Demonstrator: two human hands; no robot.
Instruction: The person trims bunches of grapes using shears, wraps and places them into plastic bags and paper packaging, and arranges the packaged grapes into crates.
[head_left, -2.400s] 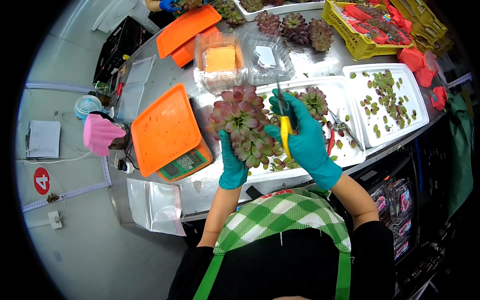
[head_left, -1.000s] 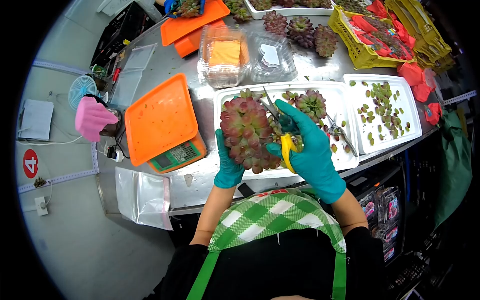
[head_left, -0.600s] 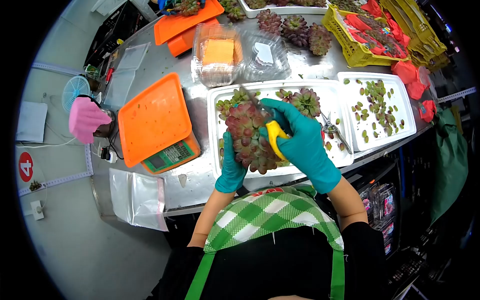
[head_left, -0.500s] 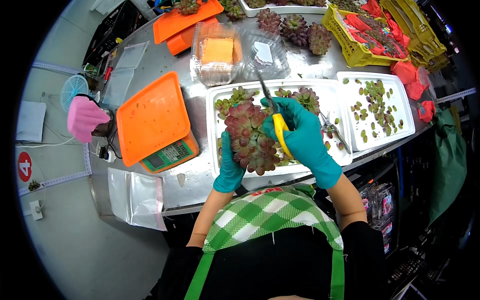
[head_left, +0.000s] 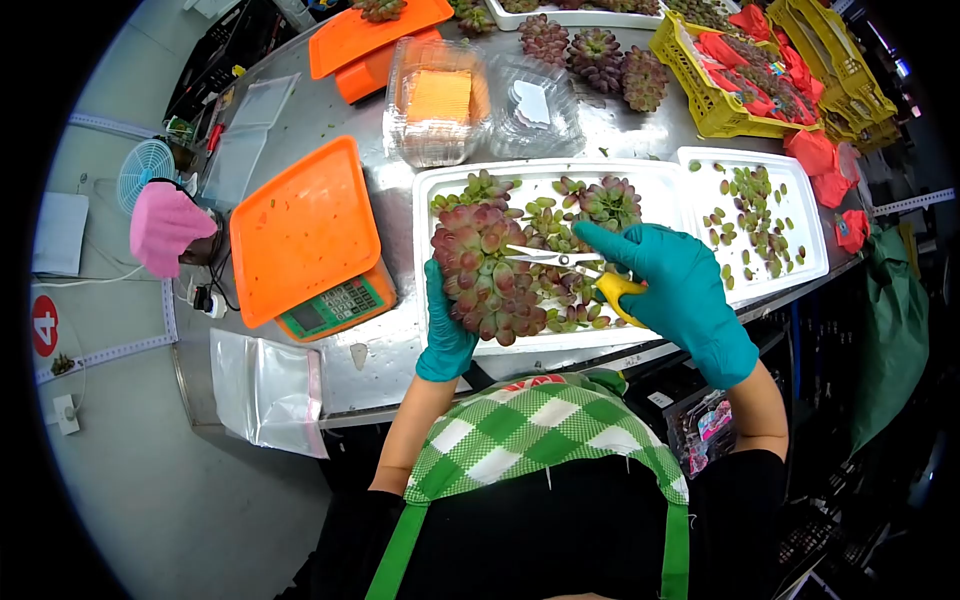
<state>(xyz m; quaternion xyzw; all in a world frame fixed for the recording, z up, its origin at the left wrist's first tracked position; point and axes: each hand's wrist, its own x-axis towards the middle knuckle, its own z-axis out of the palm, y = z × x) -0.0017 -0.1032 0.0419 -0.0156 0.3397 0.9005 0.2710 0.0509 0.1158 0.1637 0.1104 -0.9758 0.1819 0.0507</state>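
My gloved left hand [head_left: 446,335] grips a large reddish-green succulent rosette [head_left: 488,272] by its left side, over the white tray. In my gloved right hand [head_left: 685,290] are yellow-handled scissors [head_left: 555,257], whose blades point left, slightly parted, with the tips at the rosette's leaves. The index finger of that hand stretches out above the handles. Beneath, the white tray [head_left: 424,215] bears loose leaves and smaller rosettes, among them a green one [head_left: 488,190] at the back left and a reddish one [head_left: 610,203] at the back right. The held rosette's underside is hidden.
A second white tray [head_left: 822,235] with scattered leaves adjoins on the right. Left stands a scale with an orange pan [head_left: 305,230]; plastic bags [head_left: 265,390] lie in front of it. Behind are clear plastic boxes [head_left: 435,140], several rosettes [head_left: 595,58] and a yellow crate [head_left: 700,105].
The scissors have swung from pointing up to pointing left at the rosette, with their blades now parted. My right hand has shifted right; the rosette has moved slightly left.
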